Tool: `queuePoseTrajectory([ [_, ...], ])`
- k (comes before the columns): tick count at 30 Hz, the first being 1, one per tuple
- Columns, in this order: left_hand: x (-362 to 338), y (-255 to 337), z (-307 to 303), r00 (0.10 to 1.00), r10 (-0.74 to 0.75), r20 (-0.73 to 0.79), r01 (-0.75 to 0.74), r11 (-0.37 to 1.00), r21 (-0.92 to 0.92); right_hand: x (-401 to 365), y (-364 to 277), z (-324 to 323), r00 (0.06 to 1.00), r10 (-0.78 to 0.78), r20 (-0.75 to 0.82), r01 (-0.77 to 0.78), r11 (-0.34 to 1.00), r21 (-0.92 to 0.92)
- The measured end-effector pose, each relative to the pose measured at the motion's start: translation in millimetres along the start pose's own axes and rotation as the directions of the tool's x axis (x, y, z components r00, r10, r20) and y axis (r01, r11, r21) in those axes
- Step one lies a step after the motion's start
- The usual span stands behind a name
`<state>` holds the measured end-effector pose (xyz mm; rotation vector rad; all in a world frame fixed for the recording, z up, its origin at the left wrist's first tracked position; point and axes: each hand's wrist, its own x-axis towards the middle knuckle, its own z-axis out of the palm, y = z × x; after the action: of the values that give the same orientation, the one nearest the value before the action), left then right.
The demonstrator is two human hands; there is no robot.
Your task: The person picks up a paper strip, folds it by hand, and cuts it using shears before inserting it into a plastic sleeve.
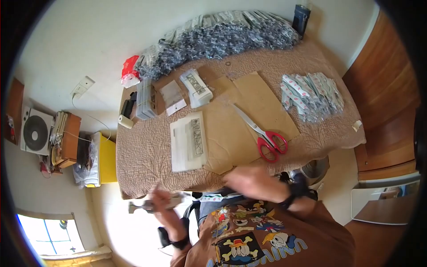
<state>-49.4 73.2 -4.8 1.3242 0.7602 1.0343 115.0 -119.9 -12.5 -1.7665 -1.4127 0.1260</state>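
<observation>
My left hand (161,201), smeared by motion, is off the table's front edge, low in the view. A greyish bar-like thing (141,207) overlaps it there; I cannot tell if the hand holds it. Over the front edge is my right hand (251,181), also blurred, its fingers pointing left. Between the hands, at my lap, lies a white strip with a green wavy pattern (218,197). Red-handled scissors (261,133) lie on brown cardboard (231,129), beyond my right hand. Left of them rests a flat pale packet with a printed panel (189,141).
Clear-wrapped packets (222,40) are heaped along the back of the cloth-covered table (142,164). Patterned strips (311,95) form a pile on the right. Further left are a stack of printed sleeves (195,86), a clear bag (172,94) and a plastic case (146,100). A dark bottle (301,20) stands back right.
</observation>
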Motion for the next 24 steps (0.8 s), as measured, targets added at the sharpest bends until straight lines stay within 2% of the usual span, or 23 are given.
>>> queuePoseTrajectory([
  [2,-22,-1,39,0.989,0.024,0.143,-0.001,0.987,-0.159,-3,10,-51,0.951,0.108,-0.288,-0.184,0.951,-0.248],
  [4,-34,-1,72,0.988,-0.02,0.156,0.06,0.965,-0.255,-8,21,-77,0.944,0.155,-0.291,-0.278,0.847,-0.453],
  [5,-37,-1,82,0.99,-0.02,0.137,0.055,0.964,-0.26,-9,21,-79,0.95,0.144,-0.276,-0.262,0.85,-0.456],
  [7,-39,-2,94,0.969,0.083,0.233,-0.074,0.996,-0.048,-7,22,-79,0.951,0.216,-0.222,-0.3,0.825,-0.48],
  [9,-36,-3,97,0.974,0.109,0.198,-0.103,0.994,-0.044,-7,25,-79,0.953,0.24,-0.185,-0.3,0.826,-0.476],
  [10,-33,-5,96,0.974,0.129,0.186,-0.123,0.991,-0.045,-10,27,-83,0.912,0.379,-0.158,-0.41,0.865,-0.29],
  [12,-27,-9,87,0.974,0.158,0.161,-0.155,0.987,-0.031,-10,31,-85,0.791,0.611,-0.011,-0.608,0.789,0.085],
  [13,-23,-13,83,0.977,0.176,0.118,-0.173,0.984,-0.036,-12,29,-77,0.801,0.599,0.003,-0.596,0.797,0.092],
  [14,-22,-16,78,0.979,0.188,0.074,-0.185,0.982,-0.039,-25,23,-66,0.775,0.609,0.166,-0.583,0.588,0.561],
  [15,-21,-20,74,0.98,0.196,0.032,-0.195,0.98,-0.041,-38,16,-54,0.773,0.545,0.324,-0.484,0.177,0.857],
  [17,-19,-25,71,0.981,0.193,-0.011,-0.194,0.98,-0.045,-52,-4,-27,0.883,0.262,0.389,-0.45,0.237,0.861],
  [19,-18,-28,72,0.979,0.192,-0.067,-0.197,0.977,-0.087,-74,-10,1,0.915,0.095,0.393,-0.401,0.326,0.856],
  [20,-19,-28,72,0.979,0.192,-0.068,-0.197,0.977,-0.082,-82,-12,12,0.915,0.093,0.394,-0.402,0.322,0.857],
  [22,-22,-27,75,0.979,0.196,-0.047,-0.199,0.979,-0.055,-89,-16,27,0.824,0.128,0.553,-0.566,0.248,0.786],
  [24,-28,-27,80,0.98,0.198,-0.029,-0.2,0.979,-0.048,-84,-19,31,0.815,0.143,0.561,-0.579,0.229,0.783],
])
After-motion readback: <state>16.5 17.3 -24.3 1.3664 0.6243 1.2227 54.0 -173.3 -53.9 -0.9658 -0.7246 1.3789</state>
